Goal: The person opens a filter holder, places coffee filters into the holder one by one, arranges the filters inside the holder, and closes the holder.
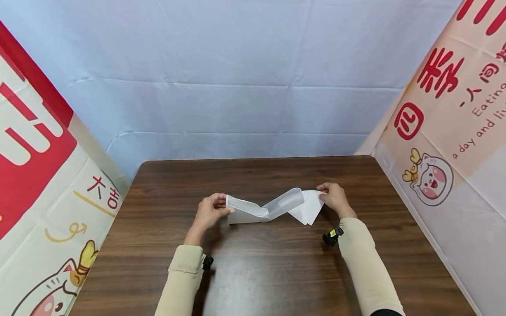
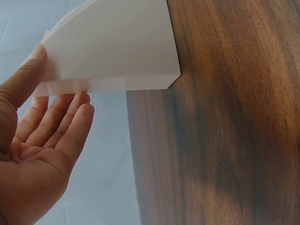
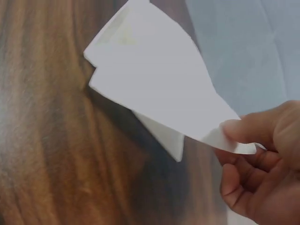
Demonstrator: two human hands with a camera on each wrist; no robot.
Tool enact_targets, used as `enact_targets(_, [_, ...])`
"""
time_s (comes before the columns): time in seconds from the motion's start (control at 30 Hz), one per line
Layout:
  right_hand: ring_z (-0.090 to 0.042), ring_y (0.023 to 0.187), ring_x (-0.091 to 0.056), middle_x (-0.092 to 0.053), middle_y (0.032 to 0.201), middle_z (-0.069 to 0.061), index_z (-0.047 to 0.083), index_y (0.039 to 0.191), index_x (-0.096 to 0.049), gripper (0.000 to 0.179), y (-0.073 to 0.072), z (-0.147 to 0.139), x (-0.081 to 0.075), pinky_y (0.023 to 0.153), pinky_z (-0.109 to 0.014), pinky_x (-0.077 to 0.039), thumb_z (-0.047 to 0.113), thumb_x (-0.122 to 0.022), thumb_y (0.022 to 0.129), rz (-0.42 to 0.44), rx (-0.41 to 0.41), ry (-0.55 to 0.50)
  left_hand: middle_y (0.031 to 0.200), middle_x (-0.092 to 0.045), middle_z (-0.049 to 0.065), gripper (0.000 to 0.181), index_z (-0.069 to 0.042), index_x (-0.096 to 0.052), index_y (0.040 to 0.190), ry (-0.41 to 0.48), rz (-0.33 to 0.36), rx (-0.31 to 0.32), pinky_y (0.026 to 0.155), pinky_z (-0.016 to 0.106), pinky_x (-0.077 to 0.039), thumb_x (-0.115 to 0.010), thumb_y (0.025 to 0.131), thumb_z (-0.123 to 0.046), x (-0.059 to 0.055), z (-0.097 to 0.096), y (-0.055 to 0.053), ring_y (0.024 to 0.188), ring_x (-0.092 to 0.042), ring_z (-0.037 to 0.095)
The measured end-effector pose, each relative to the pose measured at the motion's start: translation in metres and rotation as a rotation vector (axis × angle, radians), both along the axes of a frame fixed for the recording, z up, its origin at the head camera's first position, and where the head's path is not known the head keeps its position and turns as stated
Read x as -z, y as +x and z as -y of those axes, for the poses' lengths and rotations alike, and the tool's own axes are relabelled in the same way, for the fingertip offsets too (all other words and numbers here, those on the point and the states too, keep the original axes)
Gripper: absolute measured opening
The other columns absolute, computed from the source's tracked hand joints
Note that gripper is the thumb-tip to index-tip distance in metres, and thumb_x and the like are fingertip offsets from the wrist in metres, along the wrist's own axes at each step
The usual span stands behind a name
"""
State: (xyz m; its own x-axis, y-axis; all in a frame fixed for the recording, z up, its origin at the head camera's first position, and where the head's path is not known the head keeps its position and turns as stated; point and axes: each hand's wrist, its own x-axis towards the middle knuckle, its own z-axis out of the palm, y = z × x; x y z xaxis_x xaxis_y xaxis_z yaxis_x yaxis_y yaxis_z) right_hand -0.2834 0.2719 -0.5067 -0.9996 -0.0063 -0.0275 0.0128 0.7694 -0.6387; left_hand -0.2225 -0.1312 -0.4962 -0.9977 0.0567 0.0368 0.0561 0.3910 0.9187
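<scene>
A white open-topped box (image 1: 245, 216) with a translucent hinged lid (image 1: 282, 204) rests on the table, lid swung out to the right. At the box's left end, my left hand (image 1: 208, 213) holds the edge, with the thumb on the near wall. In the left wrist view, the fingers (image 2: 75, 126) bend up under the box's white end (image 2: 117, 47). My right hand (image 1: 336, 201) pinches the corner of a white, cone-shaped paper (image 1: 307, 208) beside the lid. In the right wrist view, a pointed white flap (image 3: 164, 136) shows below the sheet (image 3: 154, 79); whether it is a separate piece I cannot tell.
A dark wood-grain table (image 1: 253, 272) lies under everything. Pale cloth (image 1: 237, 109) hangs behind it, with printed cloth panels (image 1: 431, 175) at both sides. Small black devices (image 1: 333, 237) are strapped at both wrists.
</scene>
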Motion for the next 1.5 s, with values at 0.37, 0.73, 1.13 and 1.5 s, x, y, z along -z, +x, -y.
enact_targets(0.37, [-0.027,0.074,-0.057,-0.065,0.081,-0.014,-0.004,0.084,-0.069,0.009,0.002,0.002,-0.009,0.061,-0.035,-0.047,0.003,-0.064,0.085,-0.025,-0.057,0.001,0.095,-0.067,0.008,0.038,-0.001,-0.064,0.106,-0.001,-0.017,0.013,0.072,0.031,-0.053,-0.080,0.072,-0.005,0.000,0.001,0.000,0.086,-0.063,0.022])
enact_targets(0.73, [-0.024,0.067,-0.053,-0.063,0.079,-0.013,-0.001,0.090,-0.069,0.012,0.019,0.005,-0.038,0.056,-0.033,-0.043,0.008,-0.061,0.090,-0.162,0.029,-0.044,0.096,-0.067,0.007,0.038,-0.001,-0.064,0.108,-0.014,-0.016,0.010,0.072,0.031,-0.053,-0.079,0.074,-0.008,0.003,0.000,0.003,0.087,-0.063,0.022])
enact_targets(1.13, [-0.024,0.068,-0.052,-0.063,0.081,-0.012,0.000,0.090,-0.068,0.012,0.021,0.008,-0.045,0.057,-0.033,-0.043,0.009,-0.060,0.091,-0.181,0.042,-0.049,0.097,-0.067,0.007,0.038,-0.002,-0.064,0.108,-0.017,-0.007,0.010,0.072,0.031,-0.053,-0.079,0.074,-0.007,0.002,0.000,0.001,0.087,-0.062,0.021])
enact_targets(1.5, [-0.018,0.072,-0.060,-0.067,0.090,-0.019,-0.004,0.101,-0.068,0.018,0.016,0.006,-0.052,0.055,-0.021,-0.048,0.005,-0.067,0.085,-0.192,0.064,-0.186,0.095,-0.067,0.007,0.037,-0.003,-0.064,0.106,-0.013,-0.013,0.009,0.072,0.032,-0.053,-0.079,0.073,-0.006,0.001,-0.001,0.002,0.086,-0.062,0.021])
